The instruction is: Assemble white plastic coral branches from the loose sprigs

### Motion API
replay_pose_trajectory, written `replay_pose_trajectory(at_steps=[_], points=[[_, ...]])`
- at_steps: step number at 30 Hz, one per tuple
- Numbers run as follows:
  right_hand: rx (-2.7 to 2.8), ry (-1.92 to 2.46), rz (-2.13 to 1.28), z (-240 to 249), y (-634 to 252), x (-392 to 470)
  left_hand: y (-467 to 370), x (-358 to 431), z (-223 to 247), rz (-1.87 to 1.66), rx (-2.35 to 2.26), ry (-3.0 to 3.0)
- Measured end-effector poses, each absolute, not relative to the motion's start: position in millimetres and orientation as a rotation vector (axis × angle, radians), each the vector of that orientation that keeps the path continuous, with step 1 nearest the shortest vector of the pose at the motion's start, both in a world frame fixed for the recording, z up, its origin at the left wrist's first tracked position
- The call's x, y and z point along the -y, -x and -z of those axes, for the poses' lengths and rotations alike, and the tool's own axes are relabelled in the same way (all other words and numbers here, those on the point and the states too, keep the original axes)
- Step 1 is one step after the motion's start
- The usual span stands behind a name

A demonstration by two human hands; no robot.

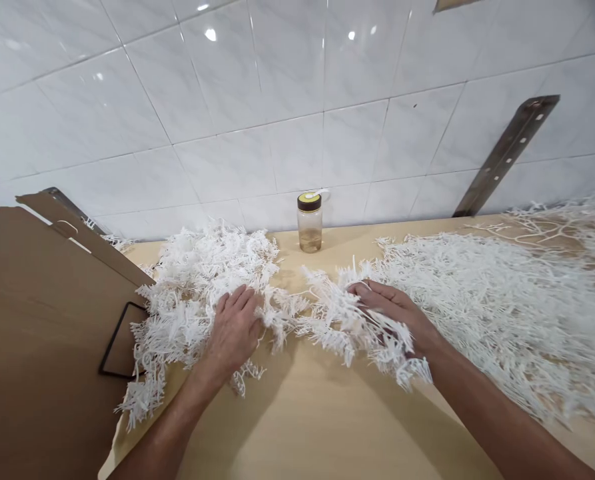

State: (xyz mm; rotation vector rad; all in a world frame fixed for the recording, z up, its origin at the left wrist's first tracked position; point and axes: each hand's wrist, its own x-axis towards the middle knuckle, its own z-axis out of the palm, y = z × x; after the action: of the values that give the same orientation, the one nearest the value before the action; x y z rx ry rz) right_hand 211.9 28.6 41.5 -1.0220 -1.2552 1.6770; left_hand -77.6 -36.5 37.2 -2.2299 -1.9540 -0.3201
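Observation:
Fluffy white fringed yarn (217,257) is heaped on the left of the table. My left hand (234,327) lies on the near right side of this heap, its fingers stretched forward over the strands. A clump of the same white fringed yarn (342,313) is gripped in my right hand (394,310), with tufts hanging below the fingers. From that clump a thin, loose length runs left across the table to the heap by my left hand. Right of my right hand spreads a wide, flat layer of white strands (497,313).
A clear bottle (310,230) with a dark and yellow lid stands near the tiled wall (287,153). Brown cardboard (52,333) rises at the left, beside a black wire frame (108,343). A perforated metal bracket (507,157) leans at the right. The table (277,427) is pale wood.

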Motion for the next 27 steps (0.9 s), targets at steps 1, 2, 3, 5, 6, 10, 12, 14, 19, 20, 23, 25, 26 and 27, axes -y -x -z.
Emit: replay_pose_trajectory(at_steps=[1, 2, 3, 5, 6, 10, 12, 14, 19, 20, 23, 25, 26, 27], points=[[1.286, 1.004, -1.69, -44.3, -215.8, -29.9, 75.4, 37.4, -38.6, 0.297, 1.924, 2.296], [1.319, 0.977, -1.709, -46.8, -219.1, -30.5, 71.5, 38.9, -39.3, 0.27, 1.889, 2.361], [1.353, 0.941, -1.732, -49.1, -222.0, -30.3, 66.5, 40.5, -39.4, 0.24, 1.851, 2.42], [1.409, 0.851, -1.78, -53.8, -227.0, -27.9, 56.2, 42.0, -38.3, 0.182, 1.833, 2.474], [1.427, 0.813, -1.795, -56.6, -229.7, -25.8, 52.3, 41.4, -37.4, 0.153, 1.854, 2.468], [1.402, 0.801, -1.745, -72.2, -242.9, -16.8, 53.6, 31.4, -35.6, 0.119, 1.938, 2.335], [1.371, 0.84, -1.693, -79.1, -249.7, -14.3, 63.0, 25.7, -39.8, 0.245, 1.934, 2.27], [1.348, 0.874, -1.654, -82.1, -254.3, -14.3, 74.4, 21.8, -50.7, 0.484, 1.919, 2.146], [1.357, 0.846, -1.714, -74.2, -251.9, -17.5, 101.3, 15.5, -97.2, 0.839, 1.838, 1.776], [1.374, 0.804, -1.736, -72.1, -250.3, -17.7, 106.8, 13.1, -105.3, 0.815, 1.852, 1.711], [1.422, 0.621, -1.795, -68.1, -246.9, -17.1, 125.4, 1.3, -118.1, 0.598, 1.953, 1.601], [1.439, 0.51, -1.829, -66.7, -246.2, -16.9, 138.8, -8.8, -117.1, 0.419, 2.074, 1.585], [1.44, 0.474, -1.842, -66.2, -246.0, -16.9, 145.1, -13.7, -114.5, 0.322, 2.131, 1.585], [1.442, 0.447, -1.855, -65.7, -245.7, -16.9, 150.9, -18.0, -111.1, 0.2, 2.195, 1.612]])
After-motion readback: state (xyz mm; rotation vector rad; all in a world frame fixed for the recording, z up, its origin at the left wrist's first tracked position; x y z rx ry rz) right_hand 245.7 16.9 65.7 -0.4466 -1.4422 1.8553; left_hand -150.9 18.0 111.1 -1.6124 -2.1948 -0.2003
